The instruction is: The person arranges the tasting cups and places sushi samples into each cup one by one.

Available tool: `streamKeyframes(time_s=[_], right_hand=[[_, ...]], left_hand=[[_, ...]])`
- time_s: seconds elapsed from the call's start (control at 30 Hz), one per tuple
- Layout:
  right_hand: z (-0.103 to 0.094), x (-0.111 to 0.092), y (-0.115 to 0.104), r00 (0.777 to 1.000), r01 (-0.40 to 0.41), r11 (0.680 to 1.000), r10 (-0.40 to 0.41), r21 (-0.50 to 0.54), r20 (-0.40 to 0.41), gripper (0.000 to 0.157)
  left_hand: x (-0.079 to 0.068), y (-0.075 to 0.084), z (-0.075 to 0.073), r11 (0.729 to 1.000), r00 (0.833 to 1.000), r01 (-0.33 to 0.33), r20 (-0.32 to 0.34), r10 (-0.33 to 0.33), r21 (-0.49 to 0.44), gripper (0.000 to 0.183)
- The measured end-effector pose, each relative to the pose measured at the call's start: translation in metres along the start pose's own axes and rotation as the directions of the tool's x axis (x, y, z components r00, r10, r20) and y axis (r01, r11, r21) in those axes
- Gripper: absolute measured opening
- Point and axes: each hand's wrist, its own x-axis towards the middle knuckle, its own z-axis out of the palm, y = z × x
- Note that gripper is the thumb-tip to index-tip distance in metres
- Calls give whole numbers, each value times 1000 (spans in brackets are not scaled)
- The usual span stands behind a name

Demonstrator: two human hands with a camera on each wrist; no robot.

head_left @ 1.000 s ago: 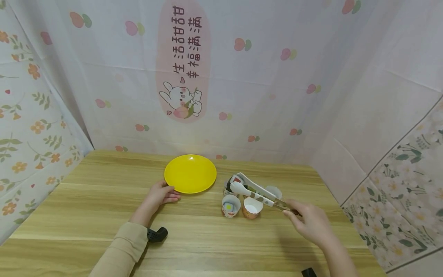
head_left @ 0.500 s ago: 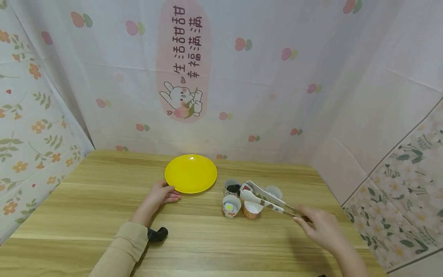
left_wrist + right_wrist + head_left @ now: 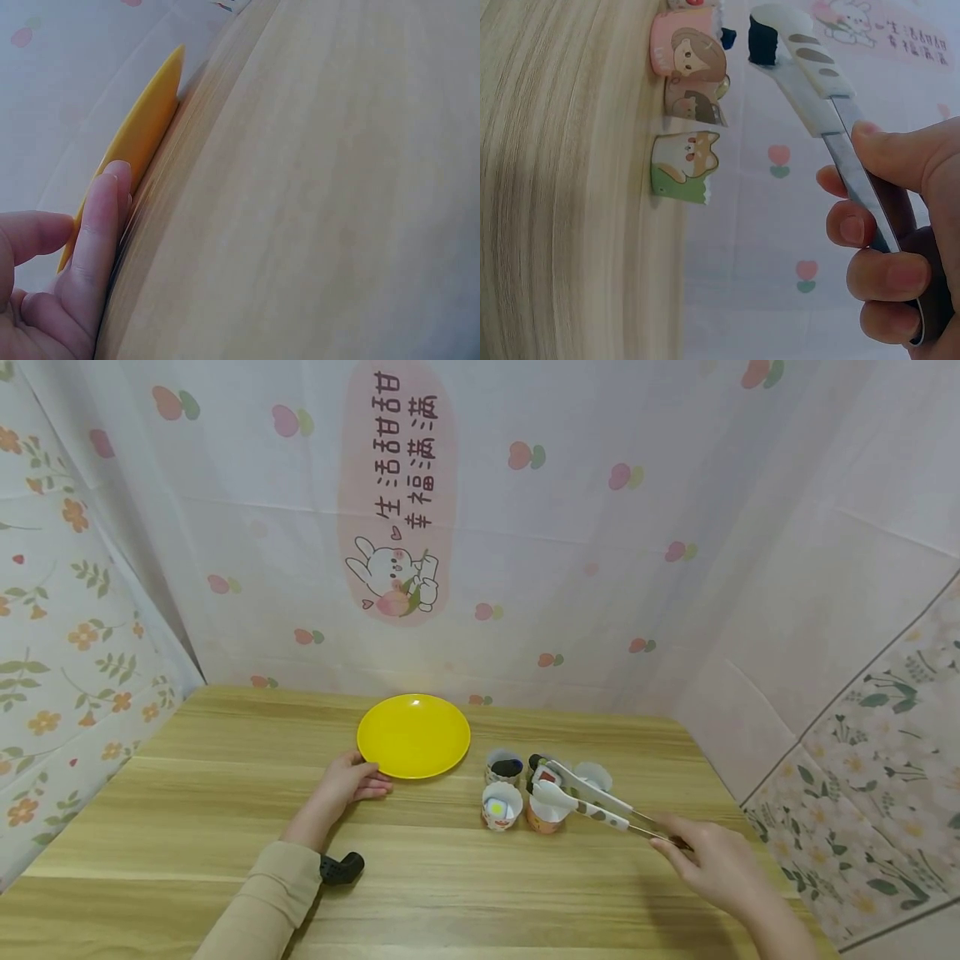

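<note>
My left hand (image 3: 347,785) pinches the near-left rim of a yellow plate (image 3: 414,737); in the left wrist view the thumb (image 3: 46,234) lies on the rim and the fingers reach along its underside. My right hand (image 3: 712,864) grips a pair of tongs (image 3: 596,812) with metal arms and spotted white tips. Between the tips sits a small sushi-like piece (image 3: 546,775), black-banded with a red-and-white top. In the right wrist view the piece (image 3: 763,41) hangs above and apart from the paper cups. The tongs partly hide the cups behind them.
Several paper cups cluster right of the plate. A black piece lies in the back-left cup (image 3: 493,778), a yellow-centred piece in the front-left cup (image 3: 512,796). An orange cup (image 3: 542,822) stands in front, a pale cup (image 3: 597,772) at right. A curtain (image 3: 600,610) hangs behind the table (image 3: 420,893).
The right hand has drawn the tongs and sushi-like piece rightward, away from above the back-left cup, whose black content now shows. The left hand and plate have stayed put.
</note>
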Motion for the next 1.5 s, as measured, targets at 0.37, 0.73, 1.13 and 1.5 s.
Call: streamKeyframes(time_s=[0.37, 0.73, 1.13, 1.5], right_hand=[[-6, -3, 3, 996, -33, 999, 32, 8, 88, 20], [-9, -1, 1, 991, -35, 999, 38, -26, 127, 22], [-10, 0, -1, 980, -58, 998, 59, -12, 188, 17], [-10, 1, -2, 962, -117, 993, 117, -14, 246, 25]], left_hand=[[0, 0, 0, 1000, 1000, -1, 8, 1, -6, 40], [-1, 2, 0, 1000, 1000, 4, 0, -4, 2, 40], [-2, 2, 1, 1000, 1000, 3, 1, -3, 0, 42], [-3, 2, 1, 1000, 1000, 1, 5, -1, -4, 41]])
